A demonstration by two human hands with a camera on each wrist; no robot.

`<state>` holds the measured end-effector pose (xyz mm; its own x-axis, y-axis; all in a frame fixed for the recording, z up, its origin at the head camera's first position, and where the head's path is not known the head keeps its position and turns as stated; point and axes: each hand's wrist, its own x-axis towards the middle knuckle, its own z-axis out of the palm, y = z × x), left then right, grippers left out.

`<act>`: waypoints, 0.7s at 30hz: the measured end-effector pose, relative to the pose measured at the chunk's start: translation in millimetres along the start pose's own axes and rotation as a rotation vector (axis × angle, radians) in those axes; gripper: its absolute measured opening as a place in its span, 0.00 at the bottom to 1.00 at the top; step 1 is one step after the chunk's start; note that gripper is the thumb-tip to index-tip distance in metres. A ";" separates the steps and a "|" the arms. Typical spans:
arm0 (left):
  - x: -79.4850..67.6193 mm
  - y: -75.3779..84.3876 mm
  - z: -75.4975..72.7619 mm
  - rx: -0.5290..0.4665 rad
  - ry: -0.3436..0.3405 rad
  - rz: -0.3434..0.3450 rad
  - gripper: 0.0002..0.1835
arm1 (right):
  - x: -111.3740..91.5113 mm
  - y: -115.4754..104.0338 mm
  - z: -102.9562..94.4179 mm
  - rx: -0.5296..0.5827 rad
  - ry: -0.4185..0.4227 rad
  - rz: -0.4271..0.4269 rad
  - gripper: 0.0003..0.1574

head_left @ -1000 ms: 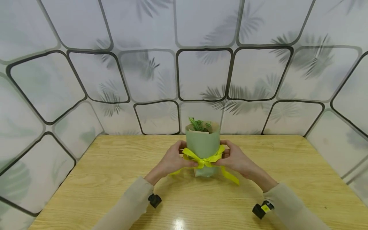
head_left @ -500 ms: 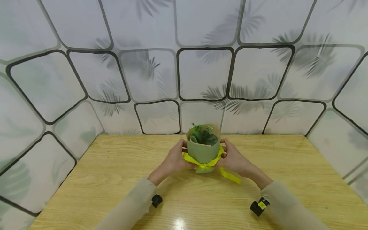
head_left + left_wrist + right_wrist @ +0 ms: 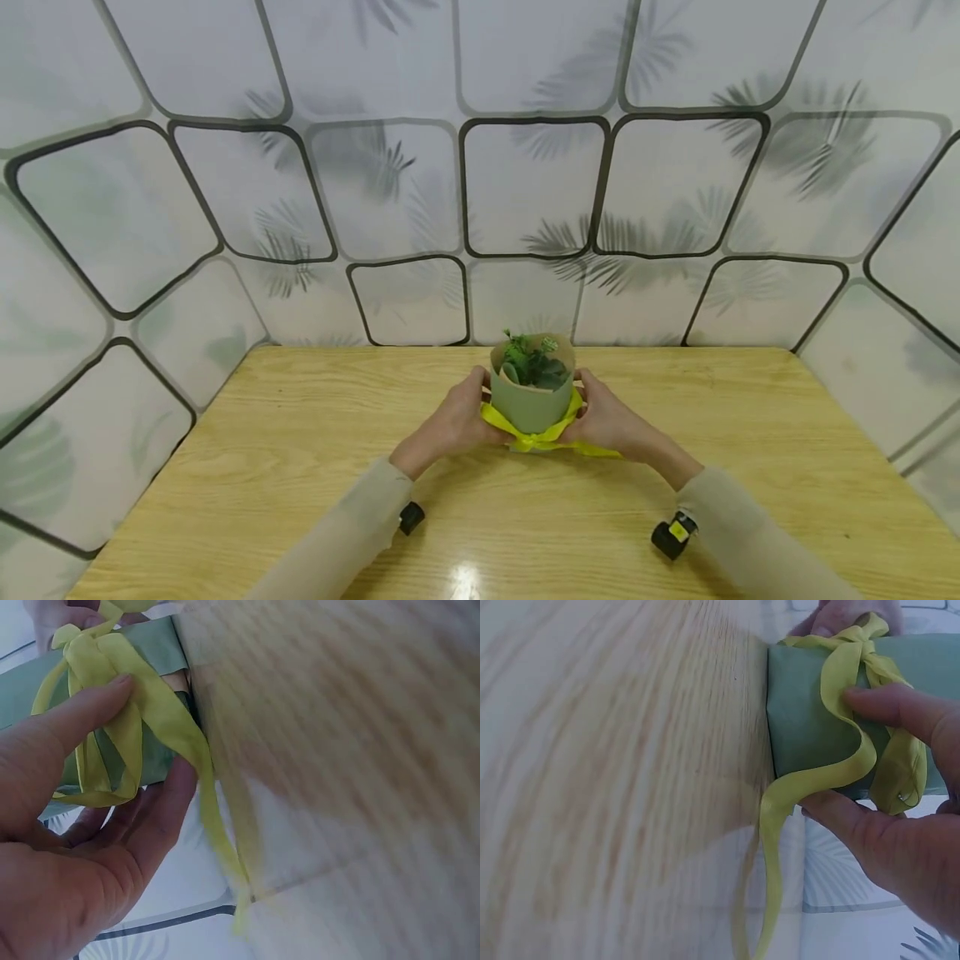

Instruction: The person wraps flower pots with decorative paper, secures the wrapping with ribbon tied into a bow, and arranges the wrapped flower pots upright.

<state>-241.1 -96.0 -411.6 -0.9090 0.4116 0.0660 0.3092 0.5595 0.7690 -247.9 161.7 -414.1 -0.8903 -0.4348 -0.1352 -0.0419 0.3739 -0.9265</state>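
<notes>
A small potted plant (image 3: 529, 367) with green leaves is wrapped in pale green paper (image 3: 528, 408) that opens at the top. Round its lower part runs a yellow ribbon (image 3: 530, 438), tied in a bow at the front. My left hand (image 3: 459, 412) grips the wrap from the left, its thumb lying on the ribbon in the left wrist view. From the right, my right hand (image 3: 609, 418) holds it the same way, thumb against paper and ribbon. In the right wrist view the base of the green wrap (image 3: 799, 712) is right at the tabletop, and a ribbon tail hangs loose there.
The wooden table (image 3: 300, 500) spreads under both arms. Behind it and at the sides stands a pale curtain (image 3: 532, 192) with dark outlines and leaf prints. A small black wrist camera (image 3: 671, 536) sits at the right cuff, another black camera (image 3: 411, 518) at the left.
Both hands have brought the wrapped plant lower, and its opening now faces the head camera more, showing more leaves. The grip on both sides stays the same.
</notes>
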 end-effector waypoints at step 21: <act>-8.1 3.7 1.9 -0.013 -0.044 -0.097 0.39 | -4.0 8.4 2.8 0.082 -0.005 0.039 0.54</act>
